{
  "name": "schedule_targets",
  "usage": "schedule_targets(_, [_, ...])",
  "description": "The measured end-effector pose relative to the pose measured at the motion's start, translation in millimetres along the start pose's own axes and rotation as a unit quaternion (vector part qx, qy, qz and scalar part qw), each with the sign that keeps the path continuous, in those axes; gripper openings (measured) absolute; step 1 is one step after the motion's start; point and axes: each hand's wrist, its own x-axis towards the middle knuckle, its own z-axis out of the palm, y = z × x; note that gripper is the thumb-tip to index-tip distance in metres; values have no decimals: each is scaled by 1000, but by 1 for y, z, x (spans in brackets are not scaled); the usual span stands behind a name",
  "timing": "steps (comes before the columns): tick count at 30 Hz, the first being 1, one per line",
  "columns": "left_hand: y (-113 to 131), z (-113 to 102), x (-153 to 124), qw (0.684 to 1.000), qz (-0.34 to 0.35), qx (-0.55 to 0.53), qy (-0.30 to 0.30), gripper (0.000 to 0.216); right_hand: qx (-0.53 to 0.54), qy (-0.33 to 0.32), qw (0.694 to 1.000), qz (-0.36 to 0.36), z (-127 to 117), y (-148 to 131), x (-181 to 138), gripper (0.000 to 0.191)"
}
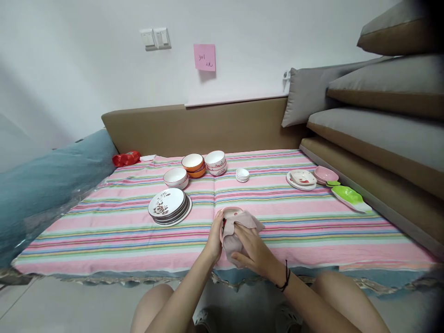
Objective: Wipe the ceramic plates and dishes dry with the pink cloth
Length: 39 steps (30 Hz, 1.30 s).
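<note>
My left hand (215, 236) grips the left rim of a small pink-edged dish (229, 212) with red marks on its pale inside. In my right hand (251, 247) is a greyish-pink cloth (231, 245), pressed against the inside of the dish and hanging over its near side. The cloth hides most of the dish. Both hands are above the front edge of the striped cloth (277, 252). To the left of my hands stands a stack of plates (168, 203), the top one with a brown flower pattern.
Stacked bowls stand behind: white (175, 176), orange-sided (193, 162) and red-patterned (215, 159), beside small white dishes (242, 174). On the right are a patterned dish (303, 177), a pink bowl (326, 174) and a green leaf-shaped dish (349, 196). Cushions (381, 125) rise at far right.
</note>
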Motion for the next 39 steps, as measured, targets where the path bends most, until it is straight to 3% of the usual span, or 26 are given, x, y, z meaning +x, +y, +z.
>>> schedule_targets(8, [0, -4, -1, 998, -17, -59, 33, 36, 21, -64, 998, -11, -8, -9, 0, 55])
schedule_targets(15, [12, -2, 3, 996, 11, -71, 61, 32, -65, 16, 998, -17, -6, -6, 4, 49])
schedule_targets(20, [7, -2, 4, 997, -3, -50, 50, 32, -98, -10, 995, -9, -4, -2, 3, 56])
schedule_targets(25, [9, 1, 2, 998, -60, -32, -19, 34, -124, -10, 992, 10, -3, 7, 3, 65])
schedule_targets(28, [14, 4, 2, 997, -69, -46, -3, 37, -125, -1, 992, 2, -4, 8, 5, 64])
schedule_targets(35, [11, -1, 5, 987, 27, -101, 120, 29, 5, 47, 999, 4, -4, -11, 10, 44])
schedule_targets(39, [8, 2, 5, 987, 23, -118, 106, 33, 101, 48, 994, -23, -3, -15, 9, 40])
